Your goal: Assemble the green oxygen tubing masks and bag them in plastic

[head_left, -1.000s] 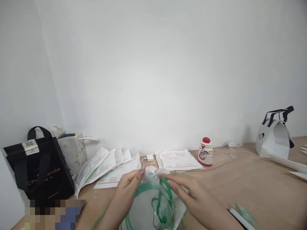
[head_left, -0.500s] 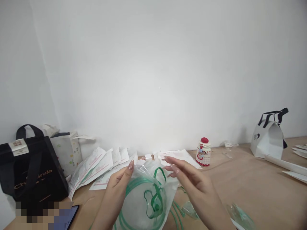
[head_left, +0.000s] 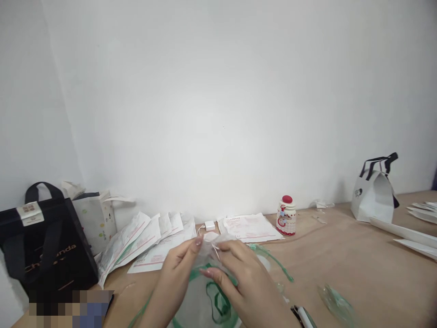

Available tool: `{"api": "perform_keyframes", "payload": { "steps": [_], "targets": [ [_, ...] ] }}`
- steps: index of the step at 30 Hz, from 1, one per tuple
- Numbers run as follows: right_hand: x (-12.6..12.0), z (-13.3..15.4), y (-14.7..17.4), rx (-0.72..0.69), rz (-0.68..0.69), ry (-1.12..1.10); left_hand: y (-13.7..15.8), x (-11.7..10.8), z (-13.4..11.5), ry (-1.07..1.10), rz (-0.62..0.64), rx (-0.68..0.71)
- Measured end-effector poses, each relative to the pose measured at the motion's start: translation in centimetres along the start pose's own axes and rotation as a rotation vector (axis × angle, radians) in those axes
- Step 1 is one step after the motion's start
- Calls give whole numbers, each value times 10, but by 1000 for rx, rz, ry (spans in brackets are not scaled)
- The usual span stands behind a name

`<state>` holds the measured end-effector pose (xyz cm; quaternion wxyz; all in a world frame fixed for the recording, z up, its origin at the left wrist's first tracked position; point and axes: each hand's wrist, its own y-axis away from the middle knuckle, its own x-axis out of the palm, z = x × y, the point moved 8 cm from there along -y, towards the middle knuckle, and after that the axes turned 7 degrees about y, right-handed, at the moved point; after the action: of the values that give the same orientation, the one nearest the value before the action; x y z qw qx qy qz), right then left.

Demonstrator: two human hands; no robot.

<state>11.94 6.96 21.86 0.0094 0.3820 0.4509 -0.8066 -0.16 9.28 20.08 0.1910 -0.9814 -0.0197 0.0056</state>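
My left hand [head_left: 179, 273] pinches the top edge of a clear plastic bag [head_left: 198, 298] between thumb and fingers. My right hand [head_left: 244, 278] closes on the same gathered edge from the other side, its thumb low across the front. Coiled green tubing [head_left: 177, 322] and a green strap [head_left: 213, 300] show through the bag, partly covered by my wrists. To the right of my right hand, a loose green tube [head_left: 278, 262] lies on the table.
White printed packets [head_left: 136, 237] lean by a black bag [head_left: 44, 255] on the left. Behind my hands is a flat packet [head_left: 249, 228]; a red-topped bottle [head_left: 287, 216] stands right of it. A clear green-tinted plastic piece [head_left: 336, 303] and a white paper bag [head_left: 372, 196] are on the right.
My right hand has moved left and down from beside the bag and closed on its top edge. The bag's mouth is now gathered between both hands, and the view has shifted slightly.
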Motion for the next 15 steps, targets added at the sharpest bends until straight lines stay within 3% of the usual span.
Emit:
{"api": "perform_keyframes", "payload": {
  "steps": [3,6,10,12,15],
  "targets": [
    [-27,16,13,-39,-363,76,7,-23,-7,-6,-100,0],
    [-37,46,33,-222,-570,111,18,-52,-16,-46,-243,29],
    [-30,78,46,-422,-582,156,33,-83,-22,-58,-367,29],
    [-32,78,45,-371,-584,132,39,-92,-22,5,-385,9],
    [-36,61,39,-156,-556,45,43,-93,-23,119,-400,-14]
  ]
}}
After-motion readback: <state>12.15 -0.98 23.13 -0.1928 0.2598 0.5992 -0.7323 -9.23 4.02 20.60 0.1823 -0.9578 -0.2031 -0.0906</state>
